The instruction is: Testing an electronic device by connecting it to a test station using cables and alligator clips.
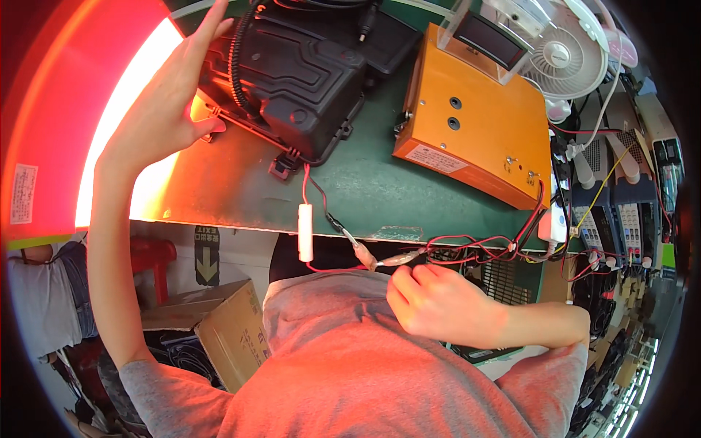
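My left hand [164, 102] is raised at the left side of the black hard plastic case [292, 80], fingers stretched and thumb spread, holding nothing. A brightly glowing red-and-white surface [109, 139] lies right beside it; whether the hand touches either cannot be told. A red and a black wire leave the case, and a white cylinder [305, 232] hangs on the red one. At the table's front edge, clips with pale sleeves [365, 255] join these wires to red and black leads. My right hand [438, 303] is closed just beside the clips, its fingertips hidden.
An orange metal box [475, 120] with sockets and switches stands right of the case on the green table [343, 193]. Beyond it are a white fan [558, 62] and bench instruments [613, 219]. A cardboard box [226, 332] sits below, left of me.
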Action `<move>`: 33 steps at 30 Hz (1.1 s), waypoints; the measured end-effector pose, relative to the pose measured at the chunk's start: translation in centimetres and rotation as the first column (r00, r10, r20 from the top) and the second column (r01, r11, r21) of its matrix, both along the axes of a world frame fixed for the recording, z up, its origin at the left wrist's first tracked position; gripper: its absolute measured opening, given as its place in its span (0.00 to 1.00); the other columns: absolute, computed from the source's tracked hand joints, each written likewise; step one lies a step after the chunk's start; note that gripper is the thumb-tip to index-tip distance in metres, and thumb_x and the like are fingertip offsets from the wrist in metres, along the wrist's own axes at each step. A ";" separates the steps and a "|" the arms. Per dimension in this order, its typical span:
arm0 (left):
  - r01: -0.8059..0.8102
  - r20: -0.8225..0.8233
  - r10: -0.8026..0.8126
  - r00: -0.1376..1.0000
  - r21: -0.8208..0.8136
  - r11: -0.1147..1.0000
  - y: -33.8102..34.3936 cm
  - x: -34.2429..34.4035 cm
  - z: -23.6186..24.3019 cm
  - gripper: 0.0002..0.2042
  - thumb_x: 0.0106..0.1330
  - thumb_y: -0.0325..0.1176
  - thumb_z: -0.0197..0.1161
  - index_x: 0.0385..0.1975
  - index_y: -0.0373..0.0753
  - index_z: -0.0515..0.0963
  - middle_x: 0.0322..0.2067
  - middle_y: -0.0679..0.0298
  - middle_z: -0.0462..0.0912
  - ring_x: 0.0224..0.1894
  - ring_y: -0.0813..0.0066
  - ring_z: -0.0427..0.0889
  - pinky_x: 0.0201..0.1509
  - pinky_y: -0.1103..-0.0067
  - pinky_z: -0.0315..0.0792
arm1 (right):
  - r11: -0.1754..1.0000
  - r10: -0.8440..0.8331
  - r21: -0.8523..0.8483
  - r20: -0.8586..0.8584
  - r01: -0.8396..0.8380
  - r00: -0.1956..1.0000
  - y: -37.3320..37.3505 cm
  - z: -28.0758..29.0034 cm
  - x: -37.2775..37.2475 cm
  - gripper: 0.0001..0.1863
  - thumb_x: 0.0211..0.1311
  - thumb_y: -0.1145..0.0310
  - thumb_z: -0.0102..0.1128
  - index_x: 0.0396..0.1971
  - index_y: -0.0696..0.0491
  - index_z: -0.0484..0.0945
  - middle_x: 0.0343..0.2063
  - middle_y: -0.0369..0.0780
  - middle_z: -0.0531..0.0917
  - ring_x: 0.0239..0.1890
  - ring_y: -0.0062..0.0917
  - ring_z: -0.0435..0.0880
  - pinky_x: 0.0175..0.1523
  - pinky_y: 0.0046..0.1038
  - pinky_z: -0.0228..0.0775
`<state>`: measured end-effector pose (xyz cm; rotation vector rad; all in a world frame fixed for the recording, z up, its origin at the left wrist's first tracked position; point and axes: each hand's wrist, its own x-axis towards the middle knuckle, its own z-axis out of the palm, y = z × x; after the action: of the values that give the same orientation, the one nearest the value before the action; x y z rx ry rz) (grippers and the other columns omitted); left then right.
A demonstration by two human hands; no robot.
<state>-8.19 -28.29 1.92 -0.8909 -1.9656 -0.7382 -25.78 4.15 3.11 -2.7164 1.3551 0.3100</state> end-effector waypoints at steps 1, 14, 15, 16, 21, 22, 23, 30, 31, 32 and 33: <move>-0.011 0.001 0.011 1.000 -0.001 1.000 -1.8 -0.3 -0.8 0.53 0.45 0.36 0.71 0.64 0.28 0.37 0.62 0.43 0.53 0.65 0.53 0.55 0.68 0.68 0.52 | 0.999 0.009 0.042 0.093 -0.013 0.996 -0.2 0.6 0.1 0.10 0.37 0.72 0.56 0.23 0.61 0.74 0.24 0.42 0.75 0.23 0.26 0.76 0.31 0.25 0.72; -0.557 0.444 0.802 0.399 -0.578 0.596 1.6 0.8 5.0 0.54 0.36 0.34 0.74 0.65 0.42 0.44 0.62 0.54 0.57 0.62 0.54 0.58 0.65 0.63 0.53 | 0.888 -0.032 0.380 -0.511 0.258 0.859 -2.5 -6.1 1.8 0.12 0.43 0.73 0.62 0.32 0.50 0.83 0.36 0.37 0.81 0.38 0.26 0.81 0.33 0.24 0.73; -0.637 0.348 0.837 0.422 -0.543 0.547 2.0 0.7 4.7 0.50 0.36 0.24 0.72 0.65 0.47 0.51 0.57 0.57 0.67 0.57 0.56 0.65 0.63 0.69 0.61 | 0.892 -0.026 0.376 -0.511 0.251 0.859 -2.9 -6.0 1.7 0.12 0.43 0.73 0.62 0.32 0.50 0.83 0.36 0.37 0.81 0.38 0.26 0.81 0.33 0.24 0.73; -0.649 0.282 0.857 0.432 -0.563 0.512 2.3 0.8 4.5 0.52 0.33 0.27 0.74 0.64 0.43 0.52 0.50 0.53 0.72 0.52 0.56 0.70 0.58 0.70 0.64 | 0.845 -0.007 0.452 -0.525 0.286 0.851 -3.3 -6.1 1.6 0.12 0.44 0.72 0.63 0.34 0.50 0.83 0.38 0.38 0.81 0.40 0.26 0.80 0.34 0.25 0.74; -0.689 0.407 0.857 0.316 -0.522 0.502 8.5 0.3 5.6 0.57 0.26 0.28 0.77 0.64 0.47 0.50 0.33 0.55 0.68 0.39 0.56 0.71 0.45 0.67 0.67 | 0.784 -0.136 0.535 -0.347 0.315 0.928 -2.7 -6.4 0.0 0.26 0.46 0.66 0.64 0.46 0.63 0.71 0.31 0.41 0.81 0.36 0.29 0.82 0.39 0.29 0.75; -0.708 0.431 0.858 0.280 -0.510 0.488 9.5 0.2 5.6 0.57 0.26 0.28 0.77 0.64 0.46 0.50 0.34 0.54 0.69 0.40 0.55 0.71 0.45 0.67 0.67 | 0.717 -0.010 0.669 -0.274 0.198 0.962 -3.4 -5.5 -0.5 0.34 0.47 0.62 0.64 0.51 0.66 0.64 0.29 0.43 0.81 0.36 0.32 0.82 0.42 0.31 0.74; -0.731 0.453 0.861 0.230 -0.504 0.460 10.2 0.4 5.7 0.56 0.27 0.28 0.77 0.64 0.46 0.50 0.35 0.54 0.70 0.41 0.55 0.71 0.46 0.67 0.67 | 0.718 -0.004 0.669 -0.271 0.191 0.963 -3.3 -4.4 -0.2 0.34 0.47 0.62 0.64 0.51 0.66 0.64 0.29 0.43 0.81 0.36 0.32 0.82 0.42 0.31 0.74; -0.671 0.602 0.684 0.412 -0.307 0.675 9.6 0.5 4.5 0.55 0.29 0.23 0.75 0.65 0.46 0.49 0.50 0.51 0.71 0.54 0.53 0.68 0.57 0.68 0.64 | 0.991 -0.017 0.125 0.511 -0.055 0.859 -0.4 2.4 -1.3 0.18 0.46 0.75 0.59 0.41 0.61 0.76 0.20 0.42 0.77 0.24 0.29 0.78 0.40 0.28 0.72; -0.675 0.603 0.687 0.406 -0.309 0.670 9.5 0.5 4.6 0.55 0.29 0.23 0.75 0.65 0.46 0.49 0.50 0.51 0.71 0.54 0.53 0.68 0.57 0.68 0.64 | 0.990 -0.011 0.124 0.513 -0.062 0.858 -0.3 3.5 -1.9 0.18 0.46 0.75 0.59 0.41 0.61 0.76 0.20 0.42 0.77 0.24 0.29 0.78 0.40 0.28 0.72; -0.682 0.619 0.703 0.350 -0.347 0.644 9.5 0.6 4.7 0.56 0.30 0.23 0.74 0.65 0.46 0.48 0.48 0.52 0.71 0.53 0.53 0.69 0.56 0.68 0.65 | 0.979 -0.185 0.191 0.670 0.074 0.719 -0.4 4.8 -2.4 0.19 0.42 0.78 0.57 0.40 0.62 0.77 0.21 0.42 0.77 0.23 0.27 0.77 0.34 0.26 0.71; -0.685 0.626 0.719 0.302 -0.382 0.620 9.6 0.8 4.9 0.56 0.30 0.23 0.74 0.66 0.46 0.48 0.47 0.52 0.72 0.52 0.53 0.70 0.55 0.68 0.66 | 0.940 -0.341 0.280 0.778 0.195 0.528 -0.3 6.0 -2.7 0.20 0.39 0.80 0.55 0.38 0.63 0.78 0.23 0.42 0.77 0.22 0.25 0.77 0.28 0.24 0.69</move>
<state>-7.35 -18.67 6.83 0.4708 -2.7647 -0.5206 -28.43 3.83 9.12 -1.9596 1.2923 -0.7669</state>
